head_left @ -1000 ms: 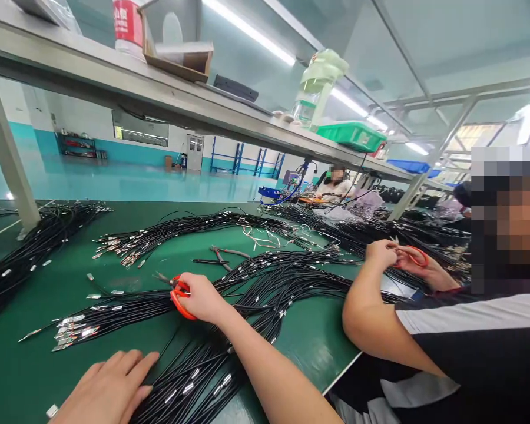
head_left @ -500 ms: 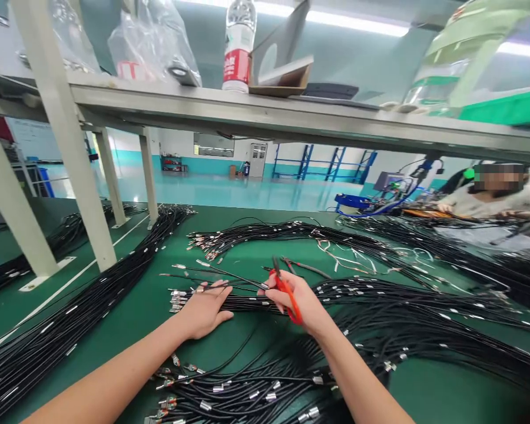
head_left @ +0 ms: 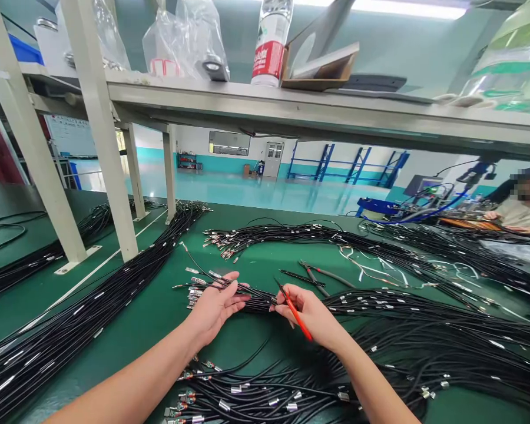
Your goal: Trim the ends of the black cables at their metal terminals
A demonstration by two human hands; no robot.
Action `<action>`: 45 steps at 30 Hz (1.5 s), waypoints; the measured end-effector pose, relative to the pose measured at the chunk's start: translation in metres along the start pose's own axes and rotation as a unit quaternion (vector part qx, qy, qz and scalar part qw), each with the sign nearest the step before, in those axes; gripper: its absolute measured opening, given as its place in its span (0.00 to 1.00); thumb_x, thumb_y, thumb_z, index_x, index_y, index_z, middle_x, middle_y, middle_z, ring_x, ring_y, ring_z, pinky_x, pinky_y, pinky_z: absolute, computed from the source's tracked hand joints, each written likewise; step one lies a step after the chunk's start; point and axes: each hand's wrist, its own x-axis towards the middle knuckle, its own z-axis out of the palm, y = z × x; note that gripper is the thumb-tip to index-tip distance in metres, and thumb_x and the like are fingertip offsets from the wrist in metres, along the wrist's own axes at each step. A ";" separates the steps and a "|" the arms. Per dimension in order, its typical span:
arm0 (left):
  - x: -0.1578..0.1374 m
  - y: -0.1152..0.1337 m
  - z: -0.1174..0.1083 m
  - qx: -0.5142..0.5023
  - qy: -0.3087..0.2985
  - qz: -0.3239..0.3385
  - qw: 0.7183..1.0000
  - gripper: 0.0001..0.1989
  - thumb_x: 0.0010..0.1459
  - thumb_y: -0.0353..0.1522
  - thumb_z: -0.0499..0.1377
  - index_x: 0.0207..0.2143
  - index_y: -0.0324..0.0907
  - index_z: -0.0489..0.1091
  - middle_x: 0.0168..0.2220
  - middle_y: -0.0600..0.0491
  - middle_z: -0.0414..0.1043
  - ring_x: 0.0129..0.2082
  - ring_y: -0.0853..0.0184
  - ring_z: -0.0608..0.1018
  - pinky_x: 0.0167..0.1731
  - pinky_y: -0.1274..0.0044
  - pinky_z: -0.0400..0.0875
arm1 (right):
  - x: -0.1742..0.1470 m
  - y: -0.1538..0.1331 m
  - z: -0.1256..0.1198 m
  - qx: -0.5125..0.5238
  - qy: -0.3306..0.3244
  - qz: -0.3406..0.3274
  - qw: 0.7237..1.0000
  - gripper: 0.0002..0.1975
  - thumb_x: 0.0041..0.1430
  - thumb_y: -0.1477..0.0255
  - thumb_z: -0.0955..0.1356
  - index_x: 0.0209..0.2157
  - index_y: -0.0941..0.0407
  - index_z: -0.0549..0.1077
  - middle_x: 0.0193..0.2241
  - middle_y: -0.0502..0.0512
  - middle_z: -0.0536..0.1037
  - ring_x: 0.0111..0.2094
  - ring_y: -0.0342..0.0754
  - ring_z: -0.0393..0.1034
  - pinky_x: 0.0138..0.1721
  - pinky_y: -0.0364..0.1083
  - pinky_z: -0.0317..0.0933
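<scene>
My left hand (head_left: 221,301) is at the connector end of a bundle of black cables (head_left: 258,303), with its fingers stretched out to the right and the thumb raised. A few loose cables run past its fingertips; no firm grip on them shows. My right hand (head_left: 307,312) is closed around a red-handled tool (head_left: 298,315) with a thin dark tip, whose exact kind I cannot make out. Its fingertips also pinch at black cable near a small silver sleeve. The metal connectors (head_left: 195,291) stick out left of my left hand.
Pliers (head_left: 313,277) and a black pen-like tool (head_left: 301,277) lie beyond my right hand. More cable bundles (head_left: 92,294) cover the green table on several sides. A shelf (head_left: 247,106) spans overhead on posts. A co-worker (head_left: 521,206) sits at the far right.
My left hand has turned from palm down on the bundle to a more sideways pose with its fingers stretched out. The red tool now lies lower in my right hand. The view has shifted left.
</scene>
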 end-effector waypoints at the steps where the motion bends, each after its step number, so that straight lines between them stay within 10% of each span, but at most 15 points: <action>1: 0.002 -0.001 -0.001 -0.028 0.015 -0.006 0.999 0.17 0.53 0.33 0.58 0.46 0.39 0.64 0.40 0.44 0.72 0.37 0.64 0.77 0.40 0.73 0.69 | 0.002 0.004 0.002 -0.025 0.009 -0.010 1.000 0.08 0.49 0.68 0.66 0.25 0.56 0.61 0.24 0.48 0.69 0.20 0.39 0.59 0.24 0.40 0.56; 9: 0.011 -0.003 -0.010 -0.046 0.031 -0.019 0.998 0.11 0.52 0.29 0.60 0.38 0.33 0.68 0.33 0.43 0.75 0.34 0.64 0.78 0.37 0.76 0.71 | 0.008 0.010 0.023 -0.224 0.147 -0.125 0.955 0.07 0.50 0.69 0.64 0.24 0.55 0.62 0.22 0.49 0.67 0.25 0.44 0.61 0.28 0.41 0.57; 18: 0.012 0.005 -0.005 -0.028 0.047 -0.092 0.994 0.12 0.55 0.33 0.56 0.35 0.30 0.67 0.35 0.39 0.74 0.32 0.64 0.78 0.38 0.76 0.72 | 0.006 0.007 0.018 -0.150 0.274 -0.121 0.942 0.05 0.52 0.67 0.64 0.27 0.54 0.66 0.27 0.52 0.72 0.31 0.47 0.66 0.35 0.44 0.59; 23: -0.005 0.030 -0.006 0.044 -0.015 -0.195 0.980 0.18 0.48 0.34 0.63 0.31 0.23 0.69 0.29 0.31 0.74 0.24 0.61 0.78 0.21 0.80 0.71 | -0.003 0.006 0.018 -0.172 0.253 -0.151 0.940 0.01 0.52 0.74 0.63 0.29 0.54 0.65 0.29 0.53 0.73 0.33 0.48 0.67 0.37 0.45 0.60; 31: -0.010 0.031 0.012 -0.146 0.110 0.041 0.982 0.08 0.54 0.27 0.57 0.38 0.37 0.69 0.43 0.44 0.72 0.39 0.66 0.76 0.35 0.79 0.71 | -0.011 0.009 0.022 -0.239 0.194 -0.231 0.923 0.10 0.46 0.83 0.59 0.28 0.54 0.63 0.28 0.52 0.72 0.30 0.47 0.67 0.31 0.44 0.61; 45: -0.016 0.007 0.034 -0.043 0.016 0.037 0.998 0.10 0.47 0.36 0.62 0.26 0.36 0.71 0.27 0.51 0.71 0.27 0.72 0.70 0.27 0.82 0.61 | -0.015 -0.010 0.036 -0.124 0.120 -0.116 0.978 0.08 0.52 0.68 0.65 0.22 0.56 0.64 0.20 0.48 0.66 0.23 0.42 0.59 0.27 0.42 0.56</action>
